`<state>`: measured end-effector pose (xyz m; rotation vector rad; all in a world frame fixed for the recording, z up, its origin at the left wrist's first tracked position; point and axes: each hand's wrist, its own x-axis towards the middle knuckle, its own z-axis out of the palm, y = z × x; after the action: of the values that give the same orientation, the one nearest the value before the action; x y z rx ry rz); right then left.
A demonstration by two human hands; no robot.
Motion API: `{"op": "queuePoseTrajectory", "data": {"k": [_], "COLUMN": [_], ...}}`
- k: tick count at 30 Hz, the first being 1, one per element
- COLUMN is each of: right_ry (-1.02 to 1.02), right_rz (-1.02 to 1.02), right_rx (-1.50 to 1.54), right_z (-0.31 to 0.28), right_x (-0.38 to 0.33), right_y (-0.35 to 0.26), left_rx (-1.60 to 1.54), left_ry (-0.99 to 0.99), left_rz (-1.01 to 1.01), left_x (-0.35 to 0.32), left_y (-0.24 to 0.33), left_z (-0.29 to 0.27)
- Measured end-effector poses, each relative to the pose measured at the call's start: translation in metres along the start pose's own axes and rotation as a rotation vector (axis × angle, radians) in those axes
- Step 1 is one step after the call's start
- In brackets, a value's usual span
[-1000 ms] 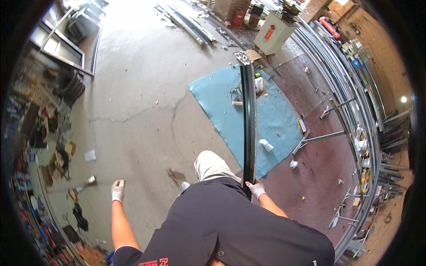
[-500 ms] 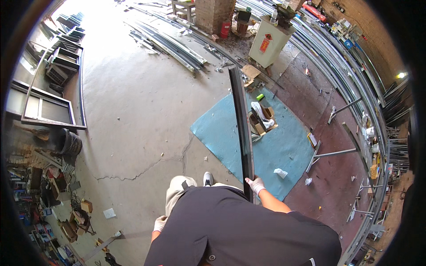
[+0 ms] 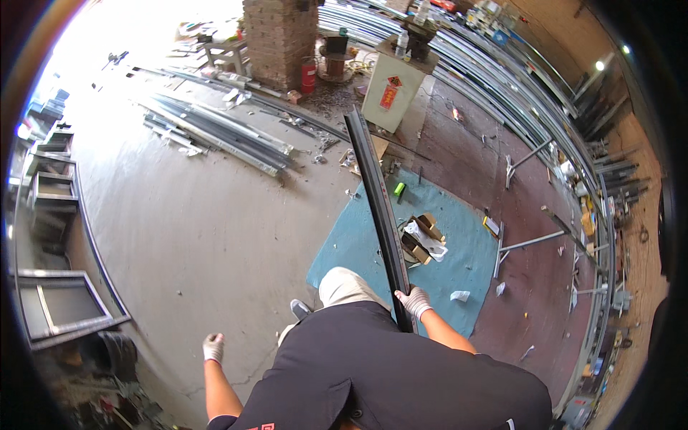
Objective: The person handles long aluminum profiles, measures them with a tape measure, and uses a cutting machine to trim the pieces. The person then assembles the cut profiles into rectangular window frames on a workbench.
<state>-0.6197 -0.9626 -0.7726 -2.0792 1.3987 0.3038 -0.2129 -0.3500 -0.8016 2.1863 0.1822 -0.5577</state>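
My right hand (image 3: 413, 301), in a pale striped work glove, grips a long dark metal profile (image 3: 380, 197) near its lower end. The profile rises ahead of me, leaning a little left, its far end by the white cabinet. Where its lower end stops is hidden by my body. My left hand (image 3: 213, 347), gloved too, swings out to my left side with its fingers curled in and nothing seen in them. Beyond the profile, on a blue mat (image 3: 344, 236), sits an opened cardboard box (image 3: 428, 233) with white plastic in it.
Long metal profiles (image 3: 215, 132) lie on the floor ahead left. A white cabinet (image 3: 393, 93) and a brick pillar (image 3: 279, 43) stand ahead. Metal stands (image 3: 534, 241) are at the right; framed panels (image 3: 64, 301) lean at the left. A green object (image 3: 399, 189) lies on the mat.
I have stepped forward, and the mat and box are nearer. My left hand has swung outward from beside my leg. The profile stays in my right hand.
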Motion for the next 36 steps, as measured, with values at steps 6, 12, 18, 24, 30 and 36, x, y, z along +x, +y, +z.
{"op": "queuePoseTrajectory", "data": {"k": [6,12,18,24,30,36], "right_ry": [0.086,0.123,0.132,0.155,0.203,0.295], "right_rz": [0.031,0.096,0.120,0.165,0.243,0.263], "right_rx": [0.133,0.109,0.197,0.279,0.185,0.156], "right_z": [-0.010,-0.036,-0.097,-0.154,-0.206,-0.260], "right_x": [0.082,0.202,0.291,0.361,0.419,0.471], "right_y": [-0.084,-0.157,-0.237,-0.306,-0.373,-0.423], "left_rx": [-0.073,0.078,0.217,0.503,0.650,0.404], "left_ry": [0.007,-0.105,-0.373,-0.376,-0.407,-0.653], "left_rz": [0.246,0.112,-0.001,0.003,0.452,0.759], "left_x": [0.175,0.235,0.247,0.360,0.526,0.625], "left_y": [0.223,0.284,0.346,0.455,0.638,0.854], "left_z": [-0.017,0.074,0.150,0.171,0.256,0.388]}}
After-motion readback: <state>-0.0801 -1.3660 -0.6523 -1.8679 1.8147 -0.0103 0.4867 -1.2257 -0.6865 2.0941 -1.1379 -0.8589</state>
